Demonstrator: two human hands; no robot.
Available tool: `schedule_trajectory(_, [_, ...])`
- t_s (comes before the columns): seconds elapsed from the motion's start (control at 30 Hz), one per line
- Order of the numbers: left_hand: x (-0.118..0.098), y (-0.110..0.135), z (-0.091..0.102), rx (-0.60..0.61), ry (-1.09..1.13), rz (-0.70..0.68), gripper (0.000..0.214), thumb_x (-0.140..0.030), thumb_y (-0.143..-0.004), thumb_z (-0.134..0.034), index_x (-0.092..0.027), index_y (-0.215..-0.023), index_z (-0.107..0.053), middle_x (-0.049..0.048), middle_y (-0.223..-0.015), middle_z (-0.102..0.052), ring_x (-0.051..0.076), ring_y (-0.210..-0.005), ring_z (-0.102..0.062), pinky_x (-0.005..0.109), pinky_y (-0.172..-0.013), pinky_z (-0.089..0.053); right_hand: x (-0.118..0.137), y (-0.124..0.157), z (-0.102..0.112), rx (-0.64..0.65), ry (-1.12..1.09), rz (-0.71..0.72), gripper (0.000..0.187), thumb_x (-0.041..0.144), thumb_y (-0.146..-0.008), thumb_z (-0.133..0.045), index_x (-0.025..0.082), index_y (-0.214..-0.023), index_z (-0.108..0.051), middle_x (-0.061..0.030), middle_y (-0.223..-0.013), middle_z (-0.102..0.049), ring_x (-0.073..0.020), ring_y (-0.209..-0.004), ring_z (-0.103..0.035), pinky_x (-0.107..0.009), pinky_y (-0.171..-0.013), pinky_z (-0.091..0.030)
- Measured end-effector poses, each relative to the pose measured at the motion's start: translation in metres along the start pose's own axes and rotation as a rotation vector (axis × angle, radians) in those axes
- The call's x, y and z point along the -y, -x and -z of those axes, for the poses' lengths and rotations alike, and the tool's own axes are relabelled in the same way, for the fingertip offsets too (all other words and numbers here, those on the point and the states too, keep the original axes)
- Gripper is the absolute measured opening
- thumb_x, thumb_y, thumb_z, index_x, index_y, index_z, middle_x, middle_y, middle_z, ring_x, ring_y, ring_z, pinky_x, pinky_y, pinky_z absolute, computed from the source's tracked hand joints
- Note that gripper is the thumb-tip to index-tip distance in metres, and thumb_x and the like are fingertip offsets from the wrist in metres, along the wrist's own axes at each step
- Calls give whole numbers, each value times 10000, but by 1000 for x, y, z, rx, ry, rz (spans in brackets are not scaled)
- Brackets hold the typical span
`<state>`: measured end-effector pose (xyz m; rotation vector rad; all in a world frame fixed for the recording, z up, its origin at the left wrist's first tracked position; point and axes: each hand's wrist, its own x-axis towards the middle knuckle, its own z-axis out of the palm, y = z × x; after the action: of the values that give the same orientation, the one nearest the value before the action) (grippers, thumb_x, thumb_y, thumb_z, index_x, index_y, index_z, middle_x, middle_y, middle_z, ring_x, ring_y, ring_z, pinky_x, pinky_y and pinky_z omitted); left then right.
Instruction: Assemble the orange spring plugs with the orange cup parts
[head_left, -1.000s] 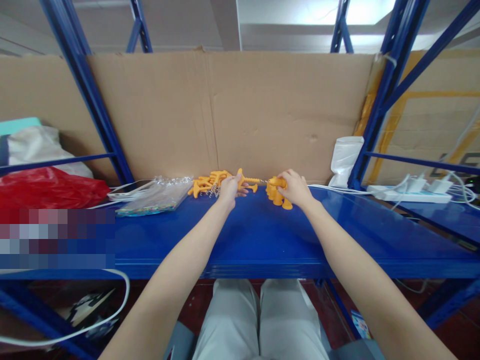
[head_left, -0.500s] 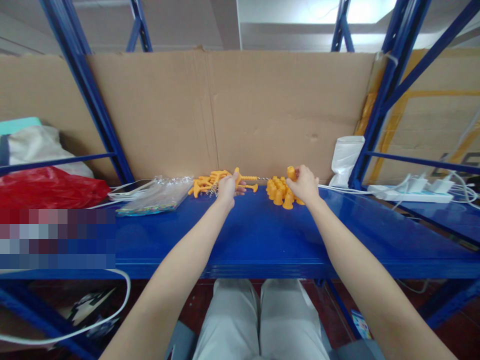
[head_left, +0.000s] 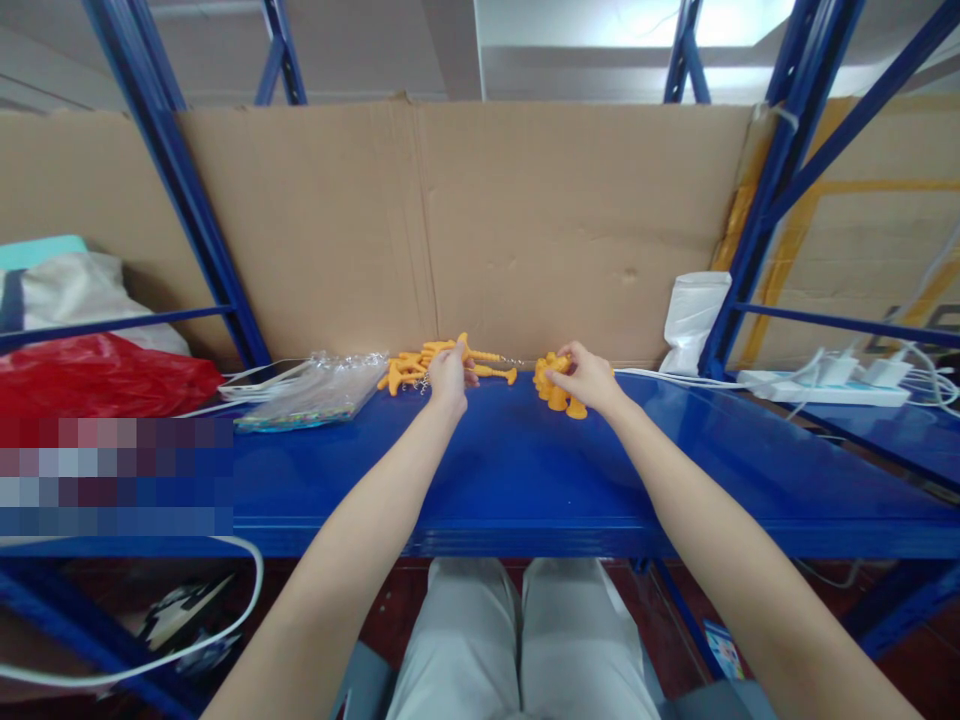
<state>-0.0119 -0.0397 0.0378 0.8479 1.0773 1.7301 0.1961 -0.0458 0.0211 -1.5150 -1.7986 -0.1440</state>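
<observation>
Pointing right from the left hand (head_left: pixel 448 382), long axis across the shelf and dipping slightly toward its tip: ridged yellow rod (head_left: pixel 486 356), thumb and fingers pinched on its handle end. Short metal chain (head_left: pixel 513 361) at the tip, aimed at the yellow cups (head_left: pixel 557 399); small gap between chain and cups. Left hand is nearer the rod, right hand (head_left: pixel 591 380) is on the cups' right side. Right thumb and fingertips are apart, over the cups; can't tell if they're clamped on one.

Rod looks like moulded plastic, screw-like shaft, crossbar handle. Cups: same yellow, smooth, flared at the base, bunched upright, probably plastic too. Second yellow rod (head_left: pixel 493 371) lies just below the first, bar end to the right. Left of and behind the left hand, yellow handle pile (head_left: pixel 403 368), tangled, bits of shiny chain in it.

Further out: glossy blue shelf (head_left: pixel 517 475) under everything, matte creased cardboard sheet (head_left: pixel 525 220) upright behind. Left side, clear crinkly plastic bags (head_left: pixel 311 402) lying flat, then crumpled red bag (head_left: pixel 112 385). Right side, soft white pouch (head_left: pixel 694 322) leaning by the post, white power strip (head_left: pixel 832 391) with plugs and loops of cable.
</observation>
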Motion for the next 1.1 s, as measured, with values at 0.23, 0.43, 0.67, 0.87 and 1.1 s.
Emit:
schedule_trajectory(0.23, [0, 0, 1, -39, 26, -31, 217, -249, -874, -647, -199, -731, -492, -96, -502, -458, 42, -326, -405, 177, -404, -342, 7, 4, -12, 180, 123, 140, 246, 361, -846, -659, 253, -1065, -694, -80, -1026, -749, -274, -1006, -667, -400, -870, -443])
schedule_trajectory(0.43, [1, 0, 1, -27, 37, -23, 210, -215, -858, -638, -200, -722, -479, -103, -501, -458, 40, -322, -396, 183, -411, -344, 4, 6, -16, 192, 162, 150, 351, 351, -782, -711, 242, -1100, -611, -86, -995, -728, -296, -971, -659, -427, -870, -435])
schedule_trajectory(0.67, [2, -1, 0, -29, 32, -25, 204, -239, -820, -661, -202, -735, -479, -103, -498, -453, 45, -325, -396, 184, -401, -338, 3, 8, -23, 295, 182, 152, 371, 311, -795, -674, 231, -1145, -582, -108, -995, -727, -329, -1005, -665, -510, -930, -412])
schedule_trajectory(0.87, [3, -2, 0, -24, 8, -25, 212, -270, -807, -667, -205, -735, -478, -98, -519, -449, 50, -335, -390, 191, -404, -343, 4, 10, -22, 315, 238, 151, 402, 294, -840, -643, 208, -1233, -617, -156, -1160, -705, -353, -1127, -626, -543, -968, -406])
schedule_trajectory(1.1, [4, -3, 0, -20, 37, -37, 226, -243, -801, -674, -193, -705, -476, -97, -511, -445, 45, -326, -381, 179, -384, -325, 15, 13, -10, 345, 370, 139, 424, 266, -895, -561, 217, -1309, -638, -165, -1306, -627, -335, -1225, -566, -506, -995, -391])
